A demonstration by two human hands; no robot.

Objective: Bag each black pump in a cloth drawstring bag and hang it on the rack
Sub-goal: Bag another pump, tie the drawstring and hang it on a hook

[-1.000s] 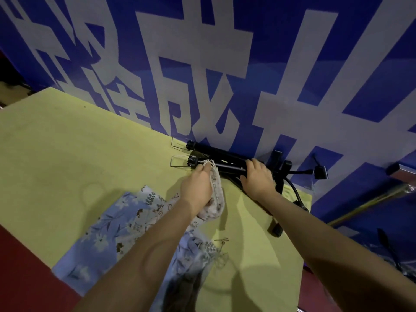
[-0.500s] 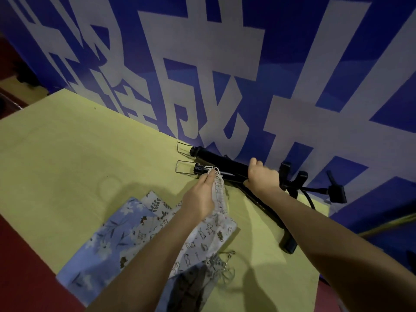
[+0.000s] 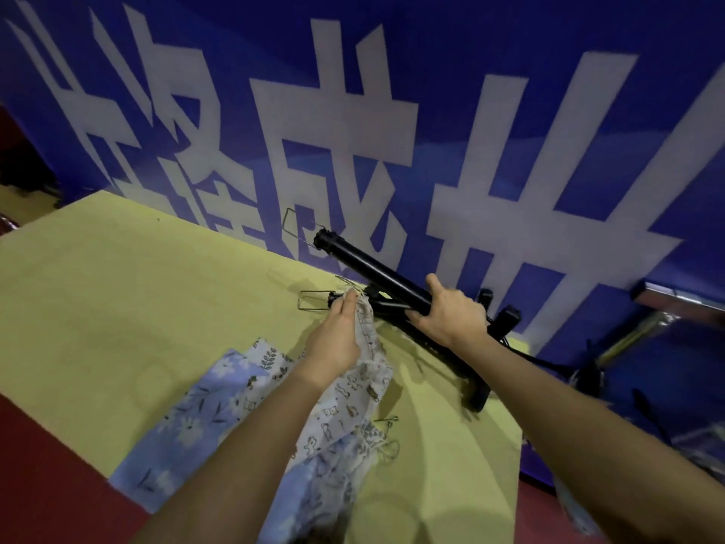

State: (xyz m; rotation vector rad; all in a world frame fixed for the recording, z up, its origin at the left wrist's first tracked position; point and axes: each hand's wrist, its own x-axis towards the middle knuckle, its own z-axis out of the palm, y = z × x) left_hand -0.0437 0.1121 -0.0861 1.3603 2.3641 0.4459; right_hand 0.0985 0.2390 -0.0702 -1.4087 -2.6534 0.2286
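On the yellow table (image 3: 117, 308), spare floral bags (image 3: 188, 418) lie at left. Your left hand (image 3: 333, 339) pinches the printed bag (image 3: 353, 390) by its mouth, beside a second pump (image 3: 412, 331). Your right hand (image 3: 451, 312) grips 1 black pump (image 3: 372, 265), tilted up off the table. Spread the mouth wide and feed the wire-foot end in first.

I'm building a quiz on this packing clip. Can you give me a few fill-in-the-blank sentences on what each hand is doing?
1. The right hand grips a ____ pump by its barrel.
2. The left hand holds a printed cloth ____.
3. The table top is ____ in colour.
4. The backdrop behind is ____ with white characters.

Missing: black; bag; yellow; blue
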